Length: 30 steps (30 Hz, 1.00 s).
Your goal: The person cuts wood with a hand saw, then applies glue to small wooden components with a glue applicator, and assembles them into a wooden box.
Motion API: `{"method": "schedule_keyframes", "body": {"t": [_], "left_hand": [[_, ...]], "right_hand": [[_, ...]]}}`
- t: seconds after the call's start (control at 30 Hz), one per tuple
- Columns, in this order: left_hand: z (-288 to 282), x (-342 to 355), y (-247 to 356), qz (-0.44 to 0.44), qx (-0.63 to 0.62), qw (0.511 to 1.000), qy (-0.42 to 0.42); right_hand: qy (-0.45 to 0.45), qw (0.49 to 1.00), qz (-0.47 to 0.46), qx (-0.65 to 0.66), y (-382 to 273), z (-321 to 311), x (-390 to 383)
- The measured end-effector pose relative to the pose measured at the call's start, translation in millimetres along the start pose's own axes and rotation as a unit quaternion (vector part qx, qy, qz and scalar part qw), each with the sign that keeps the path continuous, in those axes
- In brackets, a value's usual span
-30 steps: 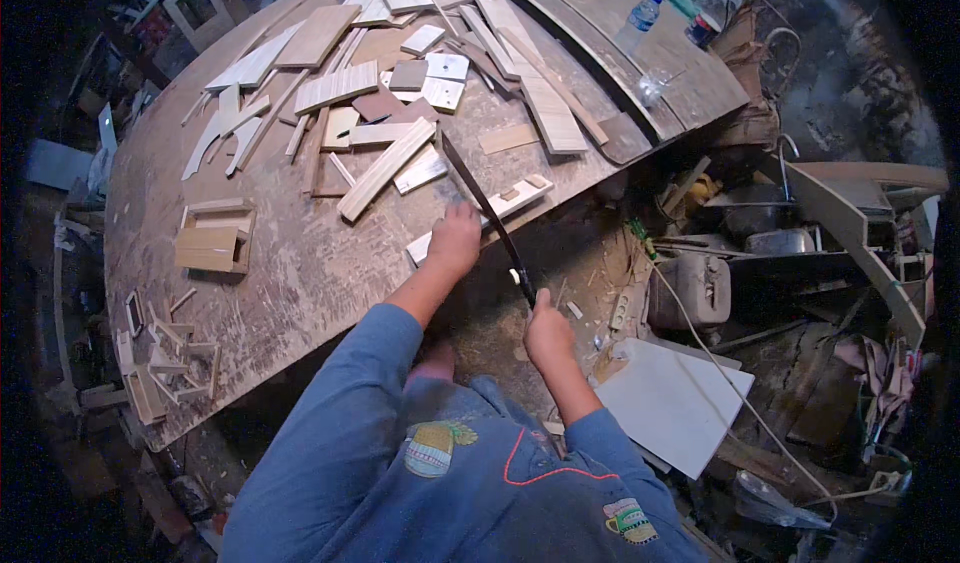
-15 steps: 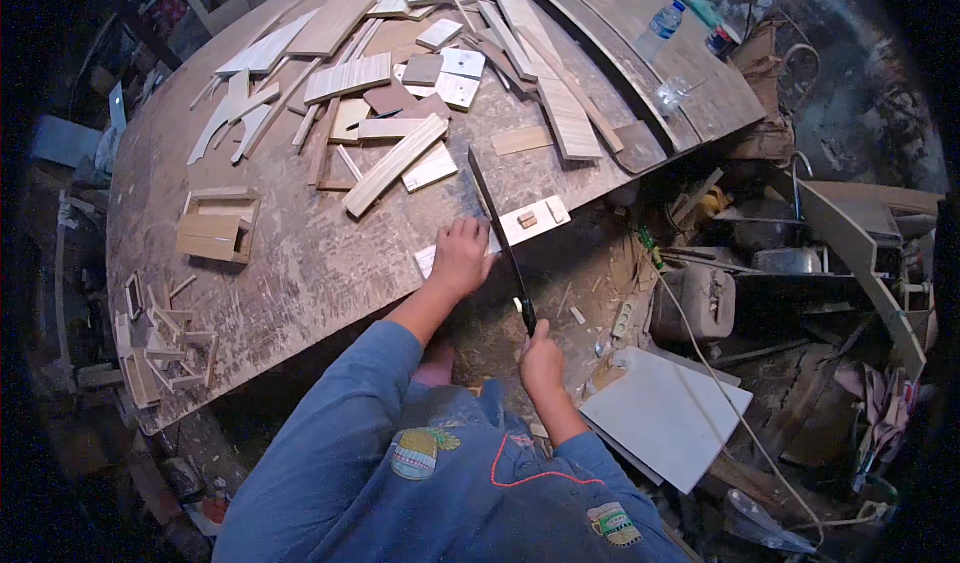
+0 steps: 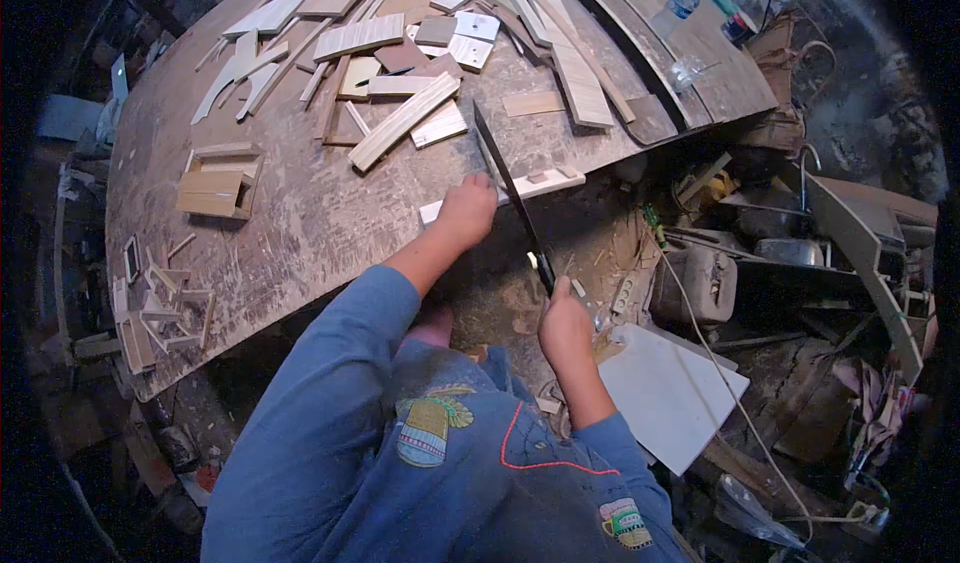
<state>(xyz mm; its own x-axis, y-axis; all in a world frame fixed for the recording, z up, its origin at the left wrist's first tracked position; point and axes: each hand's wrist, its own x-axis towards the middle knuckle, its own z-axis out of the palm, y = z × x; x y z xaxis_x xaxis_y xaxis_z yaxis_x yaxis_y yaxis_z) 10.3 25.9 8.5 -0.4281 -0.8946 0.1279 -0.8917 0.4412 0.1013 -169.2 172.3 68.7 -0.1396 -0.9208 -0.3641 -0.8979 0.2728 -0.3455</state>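
My left hand [image 3: 463, 213] is closed over a pale narrow strip of wood [image 3: 550, 179] lying along the near edge of the workbench [image 3: 300, 253], fingertips beside a long, dark saw blade [image 3: 508, 183]. My right hand [image 3: 563, 323] grips the saw's black handle below the bench edge. The blade slants away from me across the strip, just right of my left hand. Small wooden blocks sit on the strip's right part. Whether the teeth are in the wood, I cannot tell.
Loose boards [image 3: 400, 123] cover the far bench, with a small wooden box [image 3: 210, 193] and little frames [image 3: 165, 308] at left, a water bottle [image 3: 683, 5] at far right. Below right are a plastic jerrycan [image 3: 690, 288], a white panel [image 3: 670, 393], a cord and clutter.
The saw has shifted slightly along its length across the strip, its tip now a little farther from me. My left hand stays on the strip. The whole view has also shifted.
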Motion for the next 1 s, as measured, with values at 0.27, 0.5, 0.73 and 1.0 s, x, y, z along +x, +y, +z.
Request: {"method": "schedule_keyframes", "body": {"t": [0.27,0.5,0.73,1.0], "left_hand": [[-4,8,1,0.022,-0.057,0.998,-0.012],[-16,13,-7,0.008,-0.040,0.998,-0.051],[-7,19,0,-0.009,-0.100,0.995,-0.002],[-9,23,10,-0.033,-0.062,0.997,-0.034]], "right_hand": [[0.003,1.000,0.027,0.011,-14,4,-1],[-0.008,0.999,-0.039,0.000,-19,-19,0],[0.005,1.000,-0.008,0.001,-10,0,2],[-0.027,0.999,0.031,-0.012,-25,-8,1]]}}
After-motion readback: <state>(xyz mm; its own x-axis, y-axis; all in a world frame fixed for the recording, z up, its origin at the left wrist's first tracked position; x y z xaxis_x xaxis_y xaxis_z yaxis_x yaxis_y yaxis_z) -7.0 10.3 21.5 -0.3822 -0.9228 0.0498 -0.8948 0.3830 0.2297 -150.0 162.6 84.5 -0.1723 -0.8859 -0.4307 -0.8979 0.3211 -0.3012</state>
